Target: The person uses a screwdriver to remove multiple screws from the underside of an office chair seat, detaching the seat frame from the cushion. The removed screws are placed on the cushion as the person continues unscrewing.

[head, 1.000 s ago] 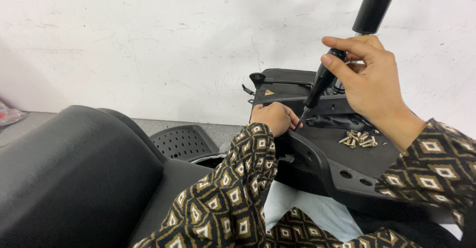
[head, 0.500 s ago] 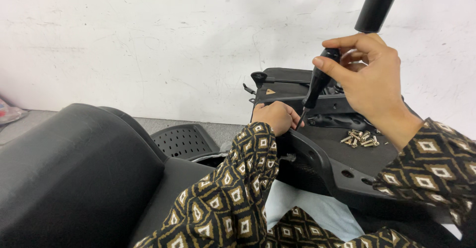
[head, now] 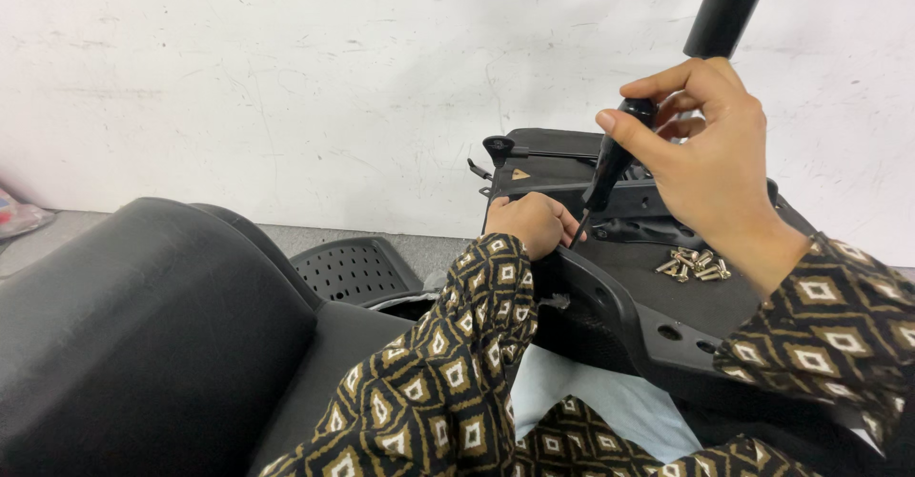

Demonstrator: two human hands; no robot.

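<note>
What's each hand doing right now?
Left hand: closed, gripping the black chair part's edge.
Right hand: closed on the screwdriver, tip down.

A white, scuffed wall [head: 286, 77] is seen behind the work area. A large black padded cushion [head: 133, 334] is set low at the left. A black perforated plastic panel [head: 353, 269] lies just beyond it on grey floor [head: 315, 236]. A black cylinder [head: 728, 8] is tilted at the top right.
</note>
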